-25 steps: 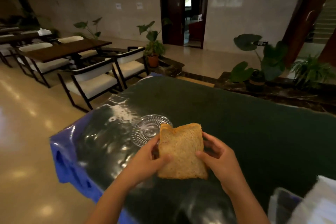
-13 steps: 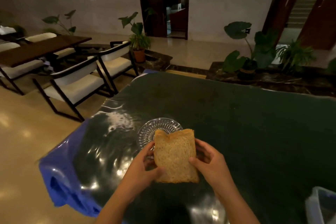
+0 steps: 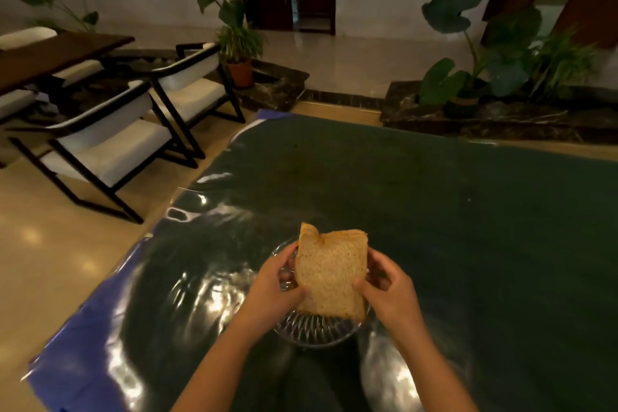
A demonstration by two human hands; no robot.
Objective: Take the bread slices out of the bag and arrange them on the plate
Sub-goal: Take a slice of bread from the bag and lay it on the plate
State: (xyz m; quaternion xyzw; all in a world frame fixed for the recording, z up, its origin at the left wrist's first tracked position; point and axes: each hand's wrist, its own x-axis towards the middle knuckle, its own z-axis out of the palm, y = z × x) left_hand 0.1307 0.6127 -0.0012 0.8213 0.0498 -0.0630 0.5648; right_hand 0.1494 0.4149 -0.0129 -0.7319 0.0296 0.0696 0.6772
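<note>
A stack of brown bread slices [image 3: 329, 273] is held between both my hands, directly over a ribbed glass plate [image 3: 311, 331] on the table. My left hand [image 3: 274, 288] grips the stack's left edge with the thumb on its front face. My right hand [image 3: 389, 291] pinches the lower right corner. The bread hides most of the plate; only its near rim and a bit of the left rim show. Whether the bread touches the plate I cannot tell. The bag is out of view.
The table has a dark green cover [image 3: 434, 211] under shiny clear plastic, with a blue cloth [image 3: 77, 338] hanging off its left edge. White-cushioned chairs [image 3: 110, 150] stand on the floor to the left. Potted plants [image 3: 468, 84] line a dark ledge beyond the table.
Both hands have carried the bread forward from beside the plate to over it. The view has shifted left, and the white bag at the lower right has dropped out of frame.
</note>
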